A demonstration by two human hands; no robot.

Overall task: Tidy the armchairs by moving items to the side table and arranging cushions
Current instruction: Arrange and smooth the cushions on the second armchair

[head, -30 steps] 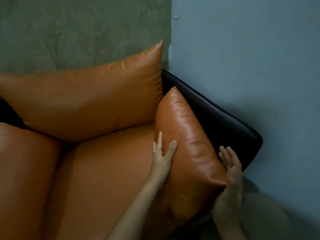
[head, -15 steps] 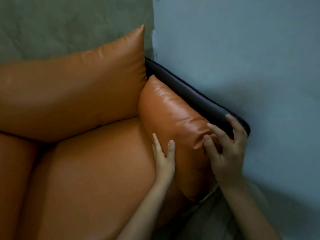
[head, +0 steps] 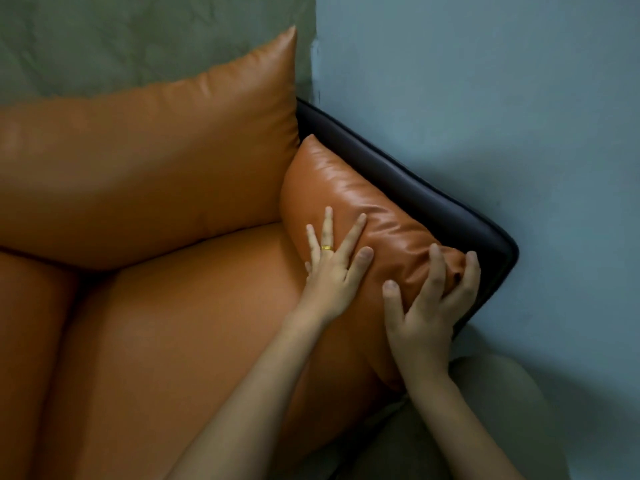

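Leaning on dark armrest (head: 433, 199), wrinkled orange cushion (head: 346, 188), left hand (head: 332, 271) flat, right hand (head: 426, 306) gripping it.

Reaches forward bare-armed, wrists close together. Presses the left grip (head: 332, 271) flat against the side cushion (head: 346, 188), fingers straight and fanned. Clutches that cushion's near end in the right grip (head: 429, 306), fingers curled over the edge, thumb splayed leftward.

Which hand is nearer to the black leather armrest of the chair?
The right hand. Its fingers grip the top edge of the small orange leather cushion, beside the black leather armrest. The left hand lies flat on the cushion's inner face, farther away.
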